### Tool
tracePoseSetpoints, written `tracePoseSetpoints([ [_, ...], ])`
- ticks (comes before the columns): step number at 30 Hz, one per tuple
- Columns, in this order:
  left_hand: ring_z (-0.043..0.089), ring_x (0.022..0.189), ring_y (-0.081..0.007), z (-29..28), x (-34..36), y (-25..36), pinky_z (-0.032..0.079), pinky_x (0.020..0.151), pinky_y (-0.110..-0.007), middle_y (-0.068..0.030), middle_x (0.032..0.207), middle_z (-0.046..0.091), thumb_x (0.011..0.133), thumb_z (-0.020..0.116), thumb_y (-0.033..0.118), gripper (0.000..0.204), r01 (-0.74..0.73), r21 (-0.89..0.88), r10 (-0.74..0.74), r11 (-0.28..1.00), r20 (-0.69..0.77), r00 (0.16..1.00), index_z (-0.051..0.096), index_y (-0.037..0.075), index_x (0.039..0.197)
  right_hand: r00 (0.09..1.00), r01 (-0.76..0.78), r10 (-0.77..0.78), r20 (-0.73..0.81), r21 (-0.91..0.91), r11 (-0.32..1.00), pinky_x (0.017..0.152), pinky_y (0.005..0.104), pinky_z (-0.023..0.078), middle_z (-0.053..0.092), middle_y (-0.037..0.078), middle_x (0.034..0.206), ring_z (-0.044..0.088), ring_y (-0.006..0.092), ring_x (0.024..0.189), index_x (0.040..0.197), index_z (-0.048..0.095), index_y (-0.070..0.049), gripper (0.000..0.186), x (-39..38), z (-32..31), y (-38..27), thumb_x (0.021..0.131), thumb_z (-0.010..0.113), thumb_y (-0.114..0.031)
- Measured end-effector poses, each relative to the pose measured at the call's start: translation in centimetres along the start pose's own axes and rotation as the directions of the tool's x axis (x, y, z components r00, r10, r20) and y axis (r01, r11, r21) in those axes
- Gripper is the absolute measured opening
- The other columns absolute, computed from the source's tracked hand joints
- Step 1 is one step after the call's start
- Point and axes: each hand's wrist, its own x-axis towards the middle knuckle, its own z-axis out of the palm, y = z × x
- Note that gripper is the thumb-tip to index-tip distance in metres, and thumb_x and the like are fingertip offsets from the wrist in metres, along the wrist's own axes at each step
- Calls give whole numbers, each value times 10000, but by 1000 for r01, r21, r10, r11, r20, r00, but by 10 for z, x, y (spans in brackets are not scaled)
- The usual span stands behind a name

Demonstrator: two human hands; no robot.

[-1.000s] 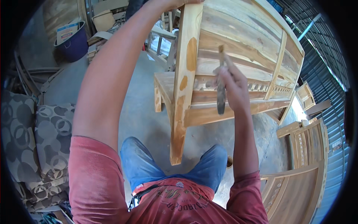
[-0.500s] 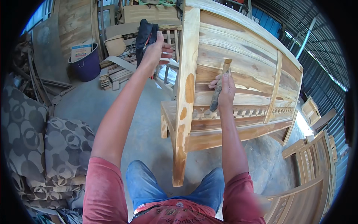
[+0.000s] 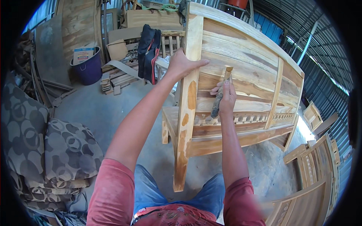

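Observation:
A pale wooden bench (image 3: 245,52) with a slatted panel, a row of cut-out holes and a tall corner post (image 3: 185,116) with orange-brown patches stands before me. My left hand (image 3: 181,64) grips the post's upper part, thumb across its face and fingers mostly hidden behind it. My right hand (image 3: 225,97) holds a flat hand tool (image 3: 217,104) with a grimy dark handle and a yellowish-brown tip, pointed upward in front of the panel. I cannot make out whether the tip touches the wood.
Patterned cushions (image 3: 66,148) are piled at left. Behind are a purple bucket (image 3: 86,69), wood offcuts (image 3: 113,83), leaning boards (image 3: 75,34) and a dark jacket (image 3: 148,51). More wooden furniture (image 3: 305,199) stands at right along a corrugated metal wall (image 3: 339,124).
My left hand came down from high on the post, was apart from it with open fingers, and now grips it. My right hand with the tool has moved slightly lower in view.

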Motion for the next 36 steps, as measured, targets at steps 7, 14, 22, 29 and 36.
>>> tracePoseSetpoints([
  [7, 732, 761, -312, -2, 2, 11, 600, 701, -376, -213, 953, 748, 642, 881, 393, 676, 38, 127, -38, 991, 3, 999, 692, -105, 1057, 950, 311, -224, 216, -676, 668, 686, 323, 497, 623, 88, 970, 572, 174, 759, 1469, 577, -121, 462, 51, 21, -64, 1010, 624, -142],
  [14, 728, 751, -317, -4, 3, 4, 601, 708, -373, -218, 938, 746, 631, 883, 368, 660, 30, 133, -27, 991, -25, 999, 700, -97, 1062, 618, 774, -313, 721, -629, 79, 780, 378, 495, 620, 66, 1049, 583, 264, 812, 1321, 714, -219, 444, 140, 50, -116, 900, 706, -77],
  [22, 727, 756, -322, -3, -1, 11, 602, 724, -378, -216, 946, 744, 657, 883, 356, 646, 64, 144, -63, 988, -5, 998, 696, -96, 1079, 534, 828, -303, 789, -561, -3, 839, 386, 490, 620, 54, 1060, 582, 263, 882, 1292, 734, -226, 429, 163, 72, -121, 903, 685, -52],
  [29, 728, 778, -323, -2, -2, 14, 605, 738, -383, -222, 975, 740, 673, 887, 337, 649, 44, 98, -46, 994, 17, 999, 681, -101, 1105, 565, 807, -182, 805, -585, -83, 845, 379, 482, 612, 58, 1076, 562, 258, 886, 1327, 712, -218, 448, 171, 70, -118, 914, 687, -46],
  [36, 728, 790, -318, -5, 0, 15, 605, 742, -384, -223, 986, 739, 666, 888, 323, 657, 67, 120, -70, 991, 23, 997, 673, -99, 1122, 604, 782, -175, 777, -621, -60, 842, 369, 481, 606, 73, 1059, 562, 261, 881, 1304, 725, -211, 428, 143, 71, -127, 911, 680, -48],
])
